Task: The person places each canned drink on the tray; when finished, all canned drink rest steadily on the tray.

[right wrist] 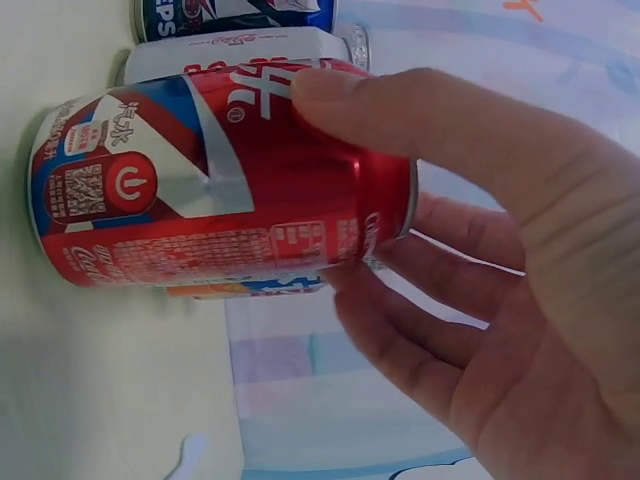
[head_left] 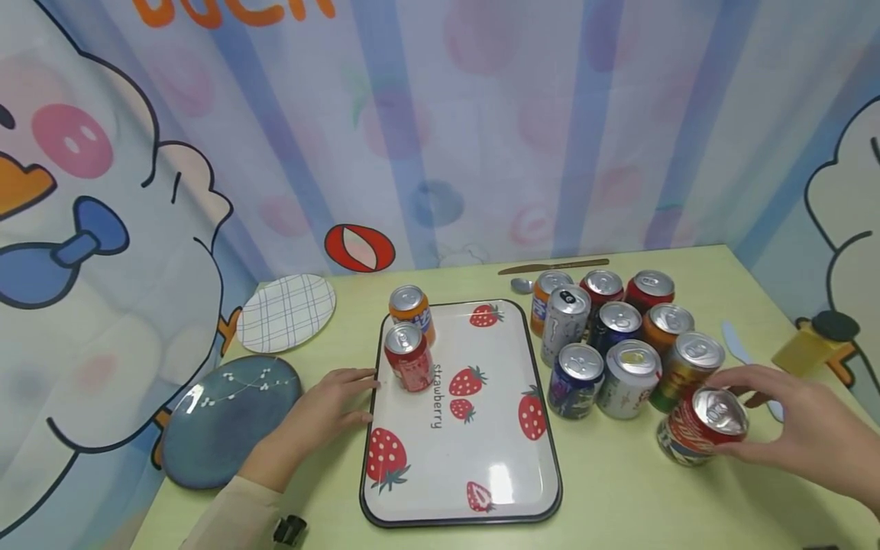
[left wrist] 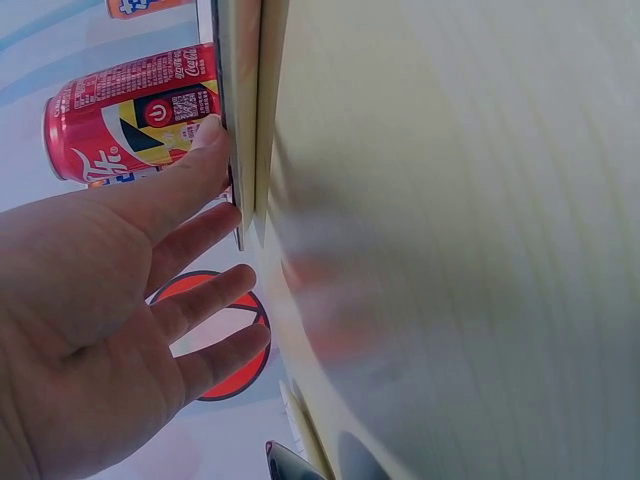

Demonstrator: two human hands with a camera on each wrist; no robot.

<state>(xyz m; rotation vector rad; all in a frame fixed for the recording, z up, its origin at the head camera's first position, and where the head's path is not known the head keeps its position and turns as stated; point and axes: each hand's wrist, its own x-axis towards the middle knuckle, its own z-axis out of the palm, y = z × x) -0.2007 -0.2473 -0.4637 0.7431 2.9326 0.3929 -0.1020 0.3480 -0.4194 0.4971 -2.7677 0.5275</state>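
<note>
My right hand [head_left: 800,424] holds a red Coca-Cola can [head_left: 701,428] near its top, thumb on one side and fingers on the other. In the right wrist view the thumb lies across the lettering of the can [right wrist: 230,180]. Whether its base touches the table I cannot tell. My left hand [head_left: 319,416] is at the left edge of a white strawberry tray [head_left: 481,458], fingers extended; the left wrist view shows the thumb by the rim. On the tray's left side stand a red can [head_left: 409,359] and an orange can [head_left: 415,312] behind it.
Several upright cans [head_left: 629,367] are grouped right of the tray. Left of it lie a dark blue plate [head_left: 230,420] and a checked plate [head_left: 285,313]. A brown knife [head_left: 553,266] and a spoon [head_left: 522,286] lie behind; a pale knife [head_left: 736,342] and a yellow bottle [head_left: 804,351] are at right.
</note>
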